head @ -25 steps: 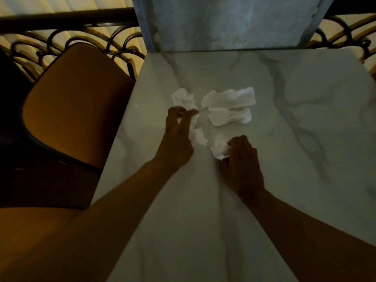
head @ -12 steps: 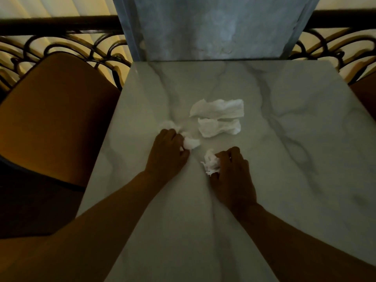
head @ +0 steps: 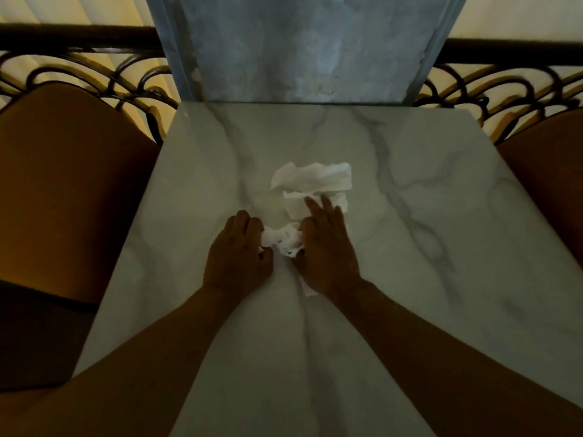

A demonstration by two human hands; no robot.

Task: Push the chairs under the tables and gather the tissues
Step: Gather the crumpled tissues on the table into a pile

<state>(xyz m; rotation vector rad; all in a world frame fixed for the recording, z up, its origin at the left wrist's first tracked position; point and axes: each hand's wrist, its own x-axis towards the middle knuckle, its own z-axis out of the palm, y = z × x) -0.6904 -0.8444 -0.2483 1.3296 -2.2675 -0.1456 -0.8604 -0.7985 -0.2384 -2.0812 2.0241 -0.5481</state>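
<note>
White crumpled tissues lie on a marble table. My left hand is closed around a wadded tissue at its fingertips. My right hand holds a crumpled tissue under its palm, with a scrap showing below the wrist, and its fingers stretch forward onto a flat tissue. A larger flat tissue lies just beyond, untouched. The two hands sit close together with the wads between them. An orange chair stands at the table's left side, another orange chair at the right.
A grey stone pillar rises at the table's far edge. A dark wrought-iron railing runs behind both chairs, with pale drapes beyond it. The table's near half holds only my forearms.
My right hand slid forward with its tissue and spread its fingers onto the nearer flat tissue. My left hand pulled its tissue rightward, close to the right hand. The view tilted up slightly.
</note>
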